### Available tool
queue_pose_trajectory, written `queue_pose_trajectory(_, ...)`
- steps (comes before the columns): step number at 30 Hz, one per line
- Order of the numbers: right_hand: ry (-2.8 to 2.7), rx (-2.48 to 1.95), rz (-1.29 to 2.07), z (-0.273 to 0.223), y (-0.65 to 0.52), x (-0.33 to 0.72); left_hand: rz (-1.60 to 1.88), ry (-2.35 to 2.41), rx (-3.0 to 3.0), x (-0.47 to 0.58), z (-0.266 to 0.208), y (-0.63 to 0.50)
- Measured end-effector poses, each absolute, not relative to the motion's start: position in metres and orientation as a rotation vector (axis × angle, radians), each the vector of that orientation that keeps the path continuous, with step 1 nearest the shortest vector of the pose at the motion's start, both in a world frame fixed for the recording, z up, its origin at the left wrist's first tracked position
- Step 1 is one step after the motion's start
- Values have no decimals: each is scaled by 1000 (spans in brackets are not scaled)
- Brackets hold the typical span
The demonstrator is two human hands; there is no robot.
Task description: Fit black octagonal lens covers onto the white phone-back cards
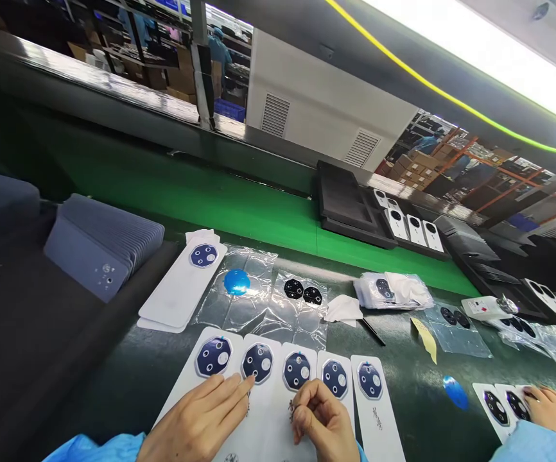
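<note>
Several white phone back covers lie side by side in a row, each with a dark blue octagonal camera plate near its top and small dark lettering below. My left hand rests flat over the two leftmost covers, fingers stretched out and fingertips near the lower edge of a camera plate. Over the middle covers, my right hand is curled with thumb and fingers pinched together, just below another camera plate. Whatever it may hold is hidden.
Behind the row lie stacked white covers, a blue disc on clear film, black camera plates and a black stick. Grey panels stand racked left. A co-worker's hand touches covers at right. Black trays stand behind.
</note>
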State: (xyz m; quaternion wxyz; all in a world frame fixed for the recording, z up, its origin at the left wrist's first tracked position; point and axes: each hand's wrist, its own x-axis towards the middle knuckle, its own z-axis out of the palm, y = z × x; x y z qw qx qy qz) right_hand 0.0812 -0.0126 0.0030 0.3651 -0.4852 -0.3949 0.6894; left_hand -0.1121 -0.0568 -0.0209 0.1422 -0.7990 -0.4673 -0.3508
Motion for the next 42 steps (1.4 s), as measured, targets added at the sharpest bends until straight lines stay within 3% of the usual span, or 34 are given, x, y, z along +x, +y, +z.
queue_pose_trajectory(14,-1054,-1277,1785,11,-5,71,-1060,-1354,-2305,-108,-36,-60)
queue_pose_trajectory(23,-1284,-1207,1825,-10,10,73,-1076,-1353,-2303,-109,-35,-59)
queue_pose_trajectory(26,-1504,-1205,1640,-13,12,73,-1055,-1367,-2304,-107,-35,-60)
queue_pose_trajectory(31,-1967,-1118,942,-14,10,55,-1086,-1399,-2233,-103,-35,-60)
queue_pose_trajectory(36,-2178,-1032,482,-20,5,37,-1077,-1404,-2210,-102,-36,-59)
queue_pose_trajectory(39,-2221,-1037,341,-23,7,34,-1064,-1392,-2203,-102,-35,-59)
queue_pose_trajectory(42,-2240,-1088,440,-22,13,36,-1051,-1395,-2213,-102,-35,-60)
